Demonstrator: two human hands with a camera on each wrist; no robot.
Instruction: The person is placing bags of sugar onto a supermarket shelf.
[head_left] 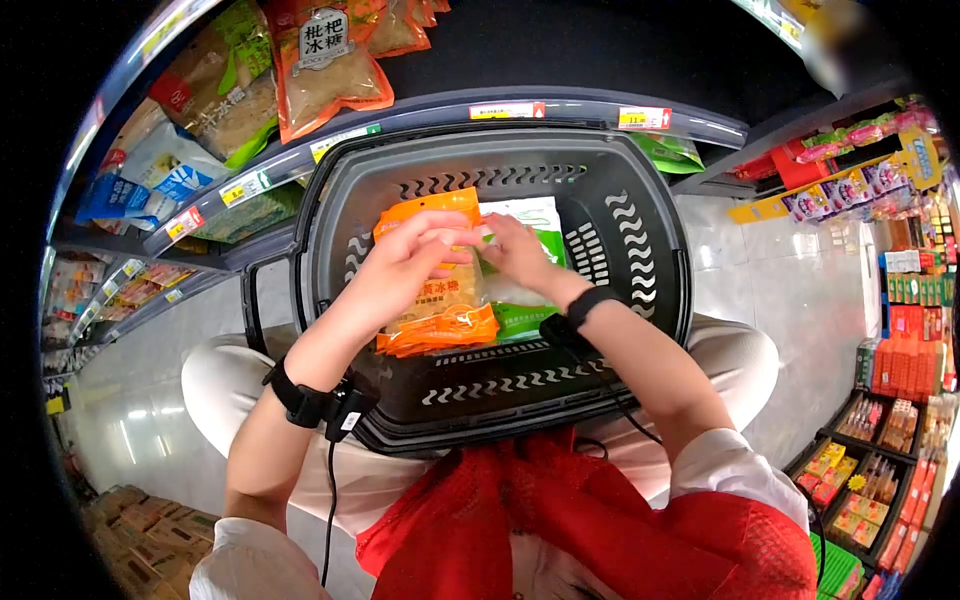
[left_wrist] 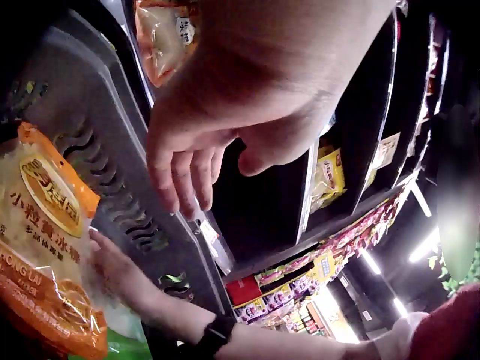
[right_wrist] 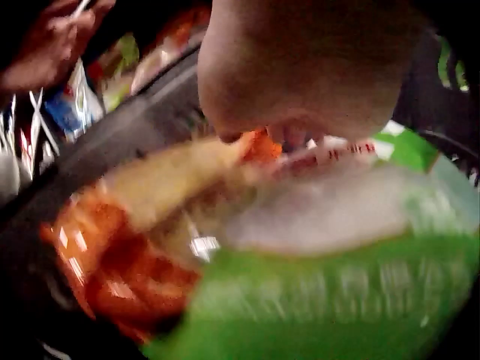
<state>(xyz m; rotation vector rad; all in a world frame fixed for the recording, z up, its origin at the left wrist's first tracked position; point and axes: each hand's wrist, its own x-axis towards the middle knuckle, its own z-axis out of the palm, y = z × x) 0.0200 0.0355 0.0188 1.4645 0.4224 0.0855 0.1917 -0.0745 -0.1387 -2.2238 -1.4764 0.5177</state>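
Observation:
An orange bag (head_left: 440,300) and a green-and-white bag (head_left: 520,315) lie side by side in a black basket (head_left: 480,405). Above the orange bag is the left hand (head_left: 415,250); the left wrist view shows that hand (left_wrist: 225,105) with its fingers loosely bent and nothing in them. The right hand (head_left: 520,253) reaches over the green bag, its fingertips by the orange bag's edge. In the right wrist view the palm (right_wrist: 300,67) hides most of its fingers, over the green bag (right_wrist: 337,300) and the blurred orange bag (right_wrist: 135,255).
A shelf edge with price tags (head_left: 505,110) runs behind the basket. Bagged goods (head_left: 325,70) stand on the shelf at the upper left. More packaged goods (head_left: 905,345) fill the right side. The person's knees (head_left: 735,365) flank the basket.

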